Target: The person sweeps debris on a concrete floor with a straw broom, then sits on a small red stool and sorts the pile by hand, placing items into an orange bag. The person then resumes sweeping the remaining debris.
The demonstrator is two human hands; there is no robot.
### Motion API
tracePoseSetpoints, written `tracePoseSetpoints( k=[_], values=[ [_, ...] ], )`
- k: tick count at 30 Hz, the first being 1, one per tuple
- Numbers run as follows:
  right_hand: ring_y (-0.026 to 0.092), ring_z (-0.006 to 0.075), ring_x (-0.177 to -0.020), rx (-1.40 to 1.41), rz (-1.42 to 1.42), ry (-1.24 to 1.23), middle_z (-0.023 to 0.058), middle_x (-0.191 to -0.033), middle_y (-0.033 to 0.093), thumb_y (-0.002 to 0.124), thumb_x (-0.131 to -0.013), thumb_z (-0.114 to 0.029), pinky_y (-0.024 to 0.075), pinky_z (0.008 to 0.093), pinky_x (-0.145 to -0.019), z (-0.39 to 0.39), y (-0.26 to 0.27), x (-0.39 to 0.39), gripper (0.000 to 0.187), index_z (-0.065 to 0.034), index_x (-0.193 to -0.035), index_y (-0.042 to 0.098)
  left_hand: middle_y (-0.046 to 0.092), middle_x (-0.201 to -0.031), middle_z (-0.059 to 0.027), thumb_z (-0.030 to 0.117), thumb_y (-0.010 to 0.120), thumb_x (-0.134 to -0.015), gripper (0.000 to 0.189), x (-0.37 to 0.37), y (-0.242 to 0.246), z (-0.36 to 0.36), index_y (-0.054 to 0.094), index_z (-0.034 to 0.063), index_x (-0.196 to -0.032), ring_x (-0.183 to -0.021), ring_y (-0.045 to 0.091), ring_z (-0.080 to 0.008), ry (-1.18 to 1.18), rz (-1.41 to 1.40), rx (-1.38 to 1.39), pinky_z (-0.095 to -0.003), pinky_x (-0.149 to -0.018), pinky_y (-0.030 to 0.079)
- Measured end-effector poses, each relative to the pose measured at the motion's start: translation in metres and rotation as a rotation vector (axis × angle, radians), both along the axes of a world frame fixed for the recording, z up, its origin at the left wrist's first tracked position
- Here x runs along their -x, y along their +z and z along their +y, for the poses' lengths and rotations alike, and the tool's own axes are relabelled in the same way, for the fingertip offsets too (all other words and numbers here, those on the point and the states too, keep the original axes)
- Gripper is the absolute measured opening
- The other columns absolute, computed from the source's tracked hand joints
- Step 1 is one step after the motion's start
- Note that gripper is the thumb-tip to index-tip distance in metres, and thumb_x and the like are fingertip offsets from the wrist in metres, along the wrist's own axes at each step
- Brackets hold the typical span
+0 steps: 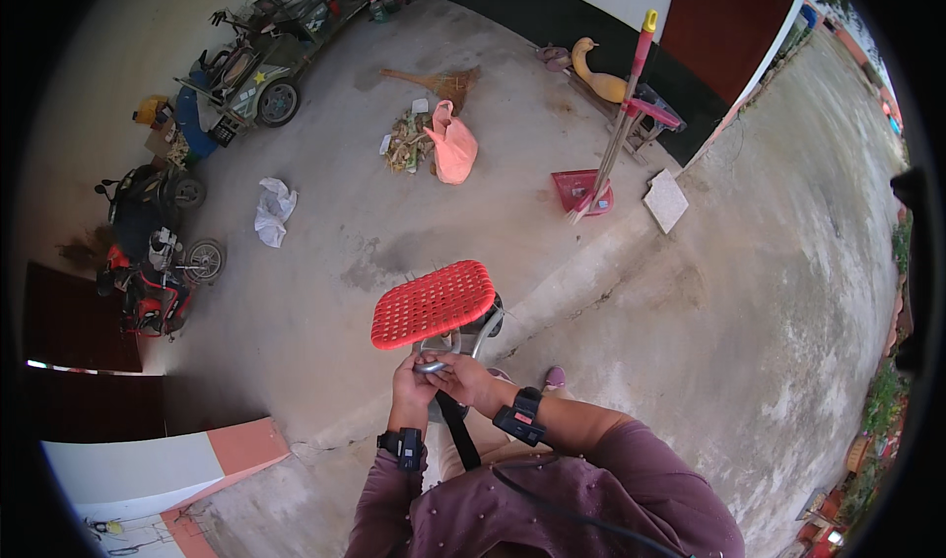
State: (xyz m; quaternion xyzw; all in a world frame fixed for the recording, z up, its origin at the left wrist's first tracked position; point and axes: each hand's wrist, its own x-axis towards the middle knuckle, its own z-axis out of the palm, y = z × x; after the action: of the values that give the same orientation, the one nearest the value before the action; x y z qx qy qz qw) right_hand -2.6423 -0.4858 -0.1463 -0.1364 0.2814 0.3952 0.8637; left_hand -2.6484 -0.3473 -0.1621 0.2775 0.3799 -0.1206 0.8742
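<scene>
A stool with a red woven seat (434, 303) and a bent metal tube frame (486, 333) is before me, its seat tilted. My left hand (415, 382) closes round the near end of the metal tube, just below the seat. Beside it, my right hand (460, 378) grips the same tube from the right, and the two hands nearly touch. The lower part of the stool is partly hidden by my hands and the seat. Black devices are strapped round both wrists.
Ahead on the concrete floor lie a pink plastic bag (454, 144), a heap of plant scraps (409, 140), a straw broom (443, 83) and a white bag (276, 212). A red dustpan (584, 191) and a stone slab (667, 201) are right. Motorcycles (159, 277) stand left.
</scene>
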Motion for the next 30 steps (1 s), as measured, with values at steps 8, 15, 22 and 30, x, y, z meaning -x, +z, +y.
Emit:
tracePoseSetpoints(
  k=[8,15,22,30],
  values=[
    [0.063,0.0133,-0.086,0.056,-0.143,0.27,0.0022,-0.094,0.065,0.056,-0.092,-0.017,0.0505,0.027,-0.075,0.028,-0.029,-0.198,0.015,-0.0075,-0.102,0.063,0.048,-0.059,-0.0041,0.012,0.045,-0.091,0.021,-0.168,-0.014,0.127,0.05,0.0066,-0.072,-0.057,0.051,-0.0179,0.24,0.185,0.039,-0.0341,-0.064,0.047],
    [0.06,0.017,-0.074,0.65,-0.264,-0.1,0.0066,-0.084,0.061,0.05,-0.092,-0.009,0.0509,0.0274,-0.063,-0.026,-0.111,-0.336,0.012,-0.0034,-0.101,0.056,0.027,-0.05,0.0087,0.003,0.058,-0.083,0.012,-0.315,-0.002,0.249,0.05,0.0091,-0.077,-0.04,0.027,-0.0072,0.044,0.369,-0.147,-0.0262,-0.046,0.033],
    [0.055,0.0131,-0.066,0.776,-0.052,-0.116,0.0031,-0.076,0.057,0.054,-0.09,-0.011,0.0451,0.024,-0.055,-0.033,-0.096,-0.412,0.006,-0.0056,-0.091,0.056,0.028,-0.054,0.0066,0.011,0.061,-0.084,0.017,-0.451,0.002,0.32,0.046,0.0139,-0.075,-0.042,0.028,-0.0084,-0.395,0.332,-0.493,-0.0303,-0.046,0.034],
    [0.057,0.0111,-0.069,0.839,0.091,-0.066,0.0021,-0.079,0.058,0.057,-0.086,-0.014,0.0456,0.0213,-0.059,0.012,-0.087,-0.56,0.016,-0.0031,-0.098,0.058,0.036,-0.053,0.0034,0.009,0.059,-0.078,0.009,-0.599,-0.025,0.361,0.057,0.0028,-0.084,-0.042,0.035,-0.0094,-0.721,0.294,-0.774,-0.0287,-0.044,0.034]
  ],
)
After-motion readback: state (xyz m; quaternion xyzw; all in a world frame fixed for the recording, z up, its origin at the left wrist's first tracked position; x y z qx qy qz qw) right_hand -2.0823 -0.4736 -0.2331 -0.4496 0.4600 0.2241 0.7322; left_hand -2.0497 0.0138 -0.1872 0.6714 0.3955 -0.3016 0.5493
